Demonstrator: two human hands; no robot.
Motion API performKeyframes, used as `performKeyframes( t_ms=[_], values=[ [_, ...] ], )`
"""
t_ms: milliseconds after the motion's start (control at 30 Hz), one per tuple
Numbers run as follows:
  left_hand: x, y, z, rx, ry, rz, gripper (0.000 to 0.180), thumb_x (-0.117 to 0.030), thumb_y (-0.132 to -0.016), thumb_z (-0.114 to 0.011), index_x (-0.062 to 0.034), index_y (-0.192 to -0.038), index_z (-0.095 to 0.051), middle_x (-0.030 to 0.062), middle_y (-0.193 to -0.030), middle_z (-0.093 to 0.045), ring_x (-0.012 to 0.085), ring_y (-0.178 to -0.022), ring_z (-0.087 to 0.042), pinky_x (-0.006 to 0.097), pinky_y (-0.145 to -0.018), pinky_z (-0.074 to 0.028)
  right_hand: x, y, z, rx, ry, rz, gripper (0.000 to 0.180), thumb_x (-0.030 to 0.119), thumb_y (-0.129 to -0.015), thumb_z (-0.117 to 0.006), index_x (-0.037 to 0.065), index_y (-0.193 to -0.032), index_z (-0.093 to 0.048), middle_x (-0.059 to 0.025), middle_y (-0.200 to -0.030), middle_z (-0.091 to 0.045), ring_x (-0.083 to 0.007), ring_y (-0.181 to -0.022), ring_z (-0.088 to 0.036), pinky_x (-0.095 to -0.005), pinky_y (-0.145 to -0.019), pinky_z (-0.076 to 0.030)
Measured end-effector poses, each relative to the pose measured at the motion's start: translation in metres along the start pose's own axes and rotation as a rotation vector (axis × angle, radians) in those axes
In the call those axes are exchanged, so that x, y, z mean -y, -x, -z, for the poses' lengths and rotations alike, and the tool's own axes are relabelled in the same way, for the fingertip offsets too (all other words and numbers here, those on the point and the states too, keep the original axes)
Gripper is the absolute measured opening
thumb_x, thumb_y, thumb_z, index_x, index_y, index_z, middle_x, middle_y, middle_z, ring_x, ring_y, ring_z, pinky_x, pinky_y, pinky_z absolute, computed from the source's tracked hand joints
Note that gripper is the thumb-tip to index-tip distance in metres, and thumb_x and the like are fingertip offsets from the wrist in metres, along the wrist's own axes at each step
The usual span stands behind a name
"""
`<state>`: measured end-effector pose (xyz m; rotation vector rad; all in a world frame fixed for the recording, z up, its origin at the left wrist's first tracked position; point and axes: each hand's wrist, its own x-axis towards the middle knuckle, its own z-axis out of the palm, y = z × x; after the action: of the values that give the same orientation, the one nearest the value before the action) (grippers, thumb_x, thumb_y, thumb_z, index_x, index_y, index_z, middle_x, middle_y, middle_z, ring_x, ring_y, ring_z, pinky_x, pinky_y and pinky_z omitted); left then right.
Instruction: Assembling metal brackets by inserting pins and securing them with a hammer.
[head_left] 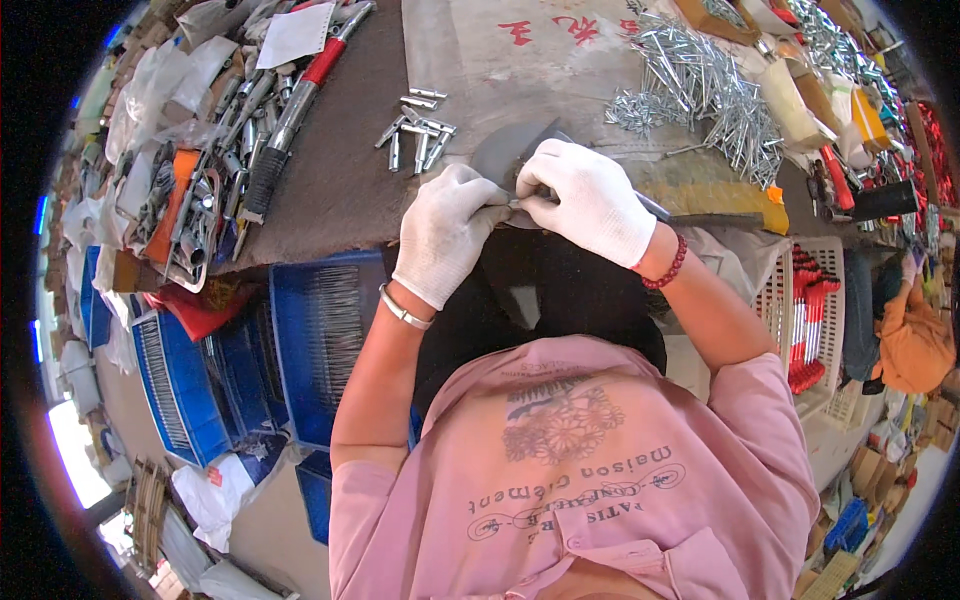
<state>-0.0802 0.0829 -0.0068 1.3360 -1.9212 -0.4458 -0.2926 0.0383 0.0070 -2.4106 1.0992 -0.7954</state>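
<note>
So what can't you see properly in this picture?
Head view only:
- The small metal part between the left hand and right hand: gloved fingers cover most of it.
- The grey plate: its near part is hidden behind both hands.
- The blue crate: its contents are too small and blurred.
- The white basket: bent near the rim.

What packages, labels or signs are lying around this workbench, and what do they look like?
White paper sheet: far left of bench, on the tool pile, roughly square.
Red painted marks: on the grey bench top, far centre.
Yellow box: far right, small, rectangular.
Clear plastic bags: left edge, crumpled.
</note>
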Motion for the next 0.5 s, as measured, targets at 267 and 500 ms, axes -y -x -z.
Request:
performKeyframes(
  t_ms=[267,500],
  values=[
    [-0.003,0.000,0.001,-0.039,-0.006,-0.037,0.015,-0.011,-0.078,-0.085,-0.0110,-0.090,-0.077,0.0083,-0.090,-0.068,0.0318,-0.086,-0.069,0.041,-0.074,-0.055,0.006,-0.006,0.006,0.064,0.104,0.050,0.009,0.015,-0.084,-0.076,0.010,-0.088,-0.069,-0.0080,-0.090,-0.066,-0.0312,-0.086,-0.069,-0.0420,-0.076,-0.056],
    [0.004,0.000,-0.002,0.012,0.009,-0.005,0.013,-0.009,-0.079,-0.084,-0.0103,-0.089,-0.077,0.0088,-0.090,-0.068,0.0321,-0.087,-0.069,0.041,-0.075,-0.055,0.013,-0.008,0.015,0.222,0.330,0.114,0.009,0.015,-0.087,-0.073,0.012,-0.095,-0.071,-0.0077,-0.096,-0.067,-0.0310,-0.090,-0.069,-0.0426,-0.079,-0.058]
  ],
)
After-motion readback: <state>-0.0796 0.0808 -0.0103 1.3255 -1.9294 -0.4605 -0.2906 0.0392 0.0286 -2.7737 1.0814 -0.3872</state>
